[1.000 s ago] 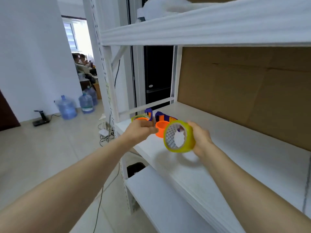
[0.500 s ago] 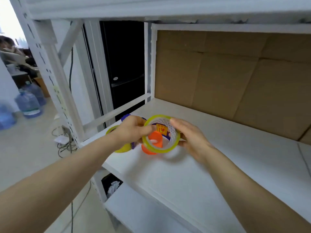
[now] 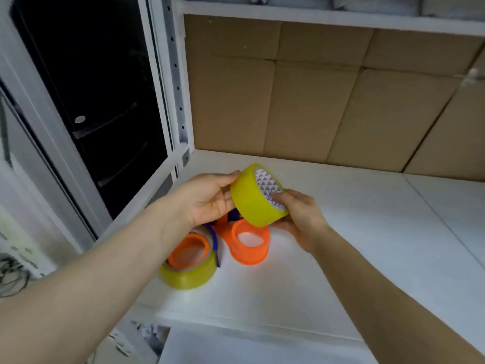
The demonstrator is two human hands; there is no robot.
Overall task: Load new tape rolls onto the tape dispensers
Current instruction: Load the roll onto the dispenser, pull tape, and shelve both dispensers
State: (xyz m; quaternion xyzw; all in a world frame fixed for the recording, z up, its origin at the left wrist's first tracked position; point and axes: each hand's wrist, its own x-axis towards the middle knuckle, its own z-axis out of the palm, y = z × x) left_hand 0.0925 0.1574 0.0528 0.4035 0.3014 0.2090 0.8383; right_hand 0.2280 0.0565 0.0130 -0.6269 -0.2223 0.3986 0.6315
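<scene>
A yellow tape roll (image 3: 252, 203) with a patterned white core hangs tilted above the white shelf (image 3: 367, 245). My left hand (image 3: 207, 198) touches its left side and my right hand (image 3: 301, 219) grips its right rim and core. Directly below stands an empty orange dispenser spool (image 3: 249, 244). To its left a second orange spool with a purple frame (image 3: 190, 249) carries another yellow tape roll (image 3: 189, 275).
Brown cardboard panels (image 3: 315, 101) line the back of the shelf. A white perforated upright (image 3: 175, 74) and a dark cabinet (image 3: 99, 88) stand at the left. A lower white shelf (image 3: 249, 348) shows beneath the front edge.
My view has swung down and closer to the shelf. The held roll has tipped from facing me to lying on its side, and my left hand has come off the loaded dispenser onto it.
</scene>
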